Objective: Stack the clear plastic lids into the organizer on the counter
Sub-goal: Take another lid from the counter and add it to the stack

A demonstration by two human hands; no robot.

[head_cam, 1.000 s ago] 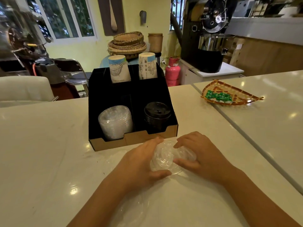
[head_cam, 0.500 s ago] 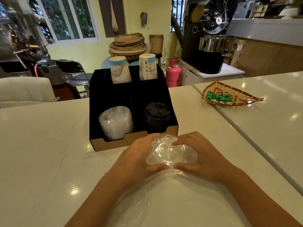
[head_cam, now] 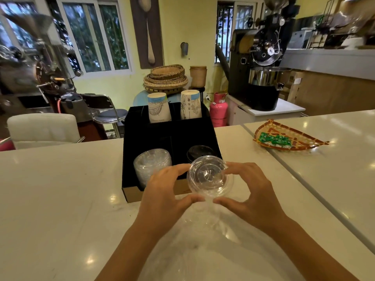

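Observation:
A stack of clear plastic lids (head_cam: 210, 176) is held up between my left hand (head_cam: 165, 192) and my right hand (head_cam: 249, 191), just in front of the black organizer (head_cam: 129, 159). It hovers over the organizer's front edge, before the front right compartment. The front left compartment holds a leaning stack of clear lids (head_cam: 151, 164). Black lids (head_cam: 199, 152) fill the front right compartment, partly hidden by the held stack. Two stacks of paper cups (head_cam: 159, 108) stand in the back compartments.
A clear plastic bag (head_cam: 203, 250) lies on the white counter (head_cam: 50, 199) under my forearms. A woven tray with green packets (head_cam: 284, 137) sits to the right. A seam in the counter runs along the right side.
Both hands have lifted the stack of clear lids off the counter and raised it toward the organizer's front edge.

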